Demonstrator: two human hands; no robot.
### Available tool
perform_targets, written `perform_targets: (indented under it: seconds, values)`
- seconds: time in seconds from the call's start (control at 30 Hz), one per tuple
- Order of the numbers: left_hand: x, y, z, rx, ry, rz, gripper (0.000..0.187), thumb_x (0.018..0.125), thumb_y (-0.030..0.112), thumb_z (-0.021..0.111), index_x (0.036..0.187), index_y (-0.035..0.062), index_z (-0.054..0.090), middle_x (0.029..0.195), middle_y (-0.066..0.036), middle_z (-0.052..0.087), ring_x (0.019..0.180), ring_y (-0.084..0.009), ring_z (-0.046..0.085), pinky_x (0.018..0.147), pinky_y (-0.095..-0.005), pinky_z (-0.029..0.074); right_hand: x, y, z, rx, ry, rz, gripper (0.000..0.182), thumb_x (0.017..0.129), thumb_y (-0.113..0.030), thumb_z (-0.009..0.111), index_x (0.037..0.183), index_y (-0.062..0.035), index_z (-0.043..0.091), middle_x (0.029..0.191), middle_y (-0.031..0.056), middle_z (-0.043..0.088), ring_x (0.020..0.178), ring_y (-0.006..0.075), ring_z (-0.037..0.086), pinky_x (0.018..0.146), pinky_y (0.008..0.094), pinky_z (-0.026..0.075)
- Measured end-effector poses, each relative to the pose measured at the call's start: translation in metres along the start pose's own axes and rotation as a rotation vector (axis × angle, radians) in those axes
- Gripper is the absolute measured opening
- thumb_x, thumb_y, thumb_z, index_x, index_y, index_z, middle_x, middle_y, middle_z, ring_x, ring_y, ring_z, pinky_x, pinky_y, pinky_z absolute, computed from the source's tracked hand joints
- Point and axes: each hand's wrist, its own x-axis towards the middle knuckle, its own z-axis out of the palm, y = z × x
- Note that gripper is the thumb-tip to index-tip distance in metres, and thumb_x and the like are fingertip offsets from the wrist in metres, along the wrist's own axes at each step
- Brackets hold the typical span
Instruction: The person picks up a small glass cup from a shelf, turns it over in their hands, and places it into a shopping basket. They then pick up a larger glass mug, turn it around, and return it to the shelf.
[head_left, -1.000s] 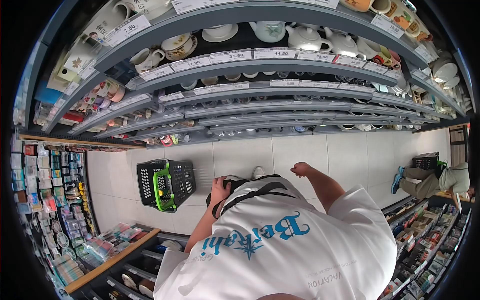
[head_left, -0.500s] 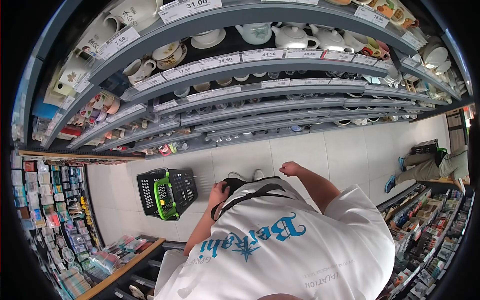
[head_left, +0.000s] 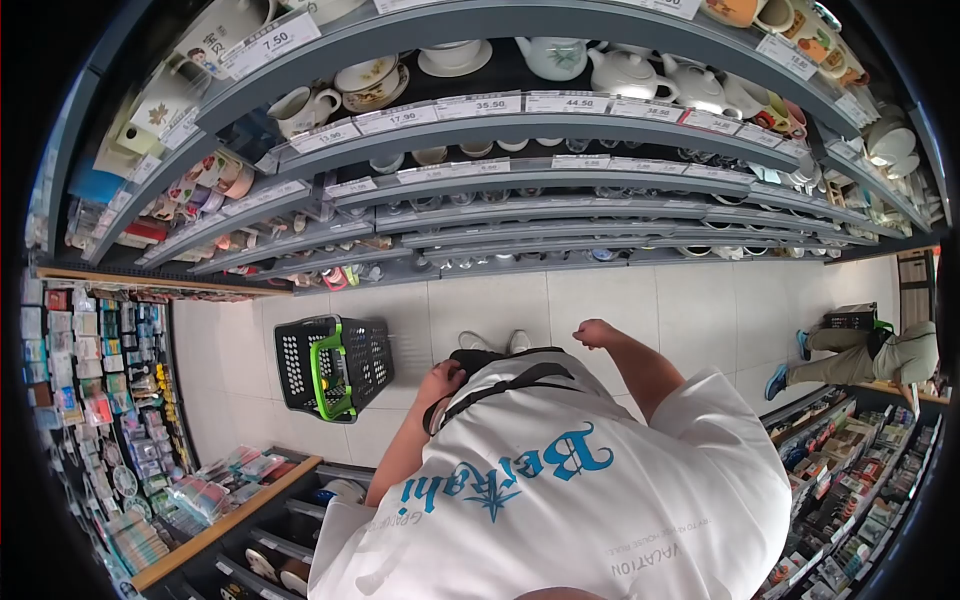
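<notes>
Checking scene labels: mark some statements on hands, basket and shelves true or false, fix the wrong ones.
1. The basket stands on the floor, to the person's left. True.
2. The basket's handle is red. False: it is bright green.
3. The right hand rests on a teapot. False: it is held out over the floor, apart from the shelves.
4. The left hand is at the person's waist. True.
5. White teapots stand behind a row of price tags. True.
</notes>
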Motion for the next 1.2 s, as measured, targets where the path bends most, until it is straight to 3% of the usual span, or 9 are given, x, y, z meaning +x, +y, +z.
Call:
perform_targets:
  seconds: [0.1, 0.17, 0.2, 0.4, 0.7, 1.03, 1.2]
  values:
    - [-0.011, 0.002, 0.001, 0.028, -0.006, -0.04, 0.034, 0.087, 0.024, 0.064, 0.11, -0.0002, 0.061, 0.1, -0.022, 0.066, 0.092, -0.0342, 0.065, 0.082, -0.0389, 0.051, 0.011, -0.014, 0.001, -0.023, 0.039, -0.063, 0.04, 0.086, -0.039, 0.05, 0.072, -0.0052, 0.067, 0.064, 0.0089, 0.066, 0.067, 0.0239, 0.066, 0.071, 0.0382, 0.051]
    - [-0.018, -0.002, 0.005, 0.008, 0.002, -0.032, 0.033, 0.087, 0.024, 0.064, 0.109, -0.0003, 0.061, 0.101, -0.022, 0.065, 0.093, -0.0351, 0.064, 0.083, -0.039, 0.051, 0.02, -0.024, 0.002, -0.072, -0.002, -0.082, 0.037, 0.088, -0.037, 0.053, 0.091, -0.0029, 0.066, 0.075, 0.0079, 0.069, 0.063, 0.0186, 0.066, 0.065, 0.0339, 0.053]
    - [-0.021, -0.003, 0.007, -0.011, 0.012, -0.016, 0.033, 0.086, 0.024, 0.064, 0.109, -0.0004, 0.061, 0.102, -0.023, 0.065, 0.094, -0.0359, 0.064, 0.084, -0.0392, 0.05, 0.02, -0.029, 0.003, -0.041, 0.014, -0.093, 0.037, 0.089, -0.037, 0.054, 0.092, -0.0027, 0.067, 0.074, 0.0079, 0.068, 0.063, 0.0184, 0.066, 0.065, 0.0337, 0.053]
    - [-0.033, 0.011, 0.005, -0.004, -0.001, -0.086, 0.033, 0.086, 0.024, 0.063, 0.109, -0.0001, 0.061, 0.104, -0.023, 0.064, 0.097, -0.0371, 0.062, 0.087, -0.0406, 0.049, 0.021, -0.042, 0.012, -0.012, 0.003, -0.119, 0.038, 0.089, -0.039, 0.055, 0.093, -0.0027, 0.066, 0.077, 0.0086, 0.069, 0.062, 0.0182, 0.065, 0.065, 0.0336, 0.052]
    - [-0.052, -0.019, 0.028, 0.052, 0.053, -0.098, 0.03, 0.087, 0.025, 0.061, 0.109, 0.0048, 0.062, 0.102, -0.02, 0.066, 0.096, -0.0352, 0.064, 0.084, -0.0406, 0.05, 0.014, -0.028, 0.031, -0.196, -0.159, -0.05, 0.039, 0.089, -0.04, 0.053, 0.091, -0.0029, 0.066, 0.074, 0.0082, 0.068, 0.063, 0.0195, 0.066, 0.066, 0.0354, 0.052]
    - [-0.06, -0.034, 0.027, 0.032, -0.067, 0.019, 0.032, 0.088, 0.029, 0.06, 0.109, 0.0052, 0.061, 0.097, -0.02, 0.067, 0.091, -0.0368, 0.064, 0.08, -0.042, 0.051, 0.005, -0.04, 0.044, -0.111, -0.052, -0.047, 0.041, 0.089, -0.041, 0.052, 0.094, -0.0029, 0.066, 0.078, 0.0082, 0.069, 0.066, 0.0201, 0.067, 0.067, 0.036, 0.053]
    - [-0.068, -0.045, 0.018, 0.066, 0.012, 0.013, 0.027, 0.088, 0.019, 0.056, 0.111, 0.0052, 0.059, 0.094, -0.021, 0.067, 0.088, -0.0385, 0.064, 0.078, -0.0428, 0.051, -0.012, -0.05, 0.062, -0.04, -0.027, -0.008, 0.04, 0.089, -0.04, 0.055, 0.099, -0.0028, 0.065, 0.082, 0.0082, 0.069, 0.065, 0.0201, 0.066, 0.067, 0.0358, 0.053]
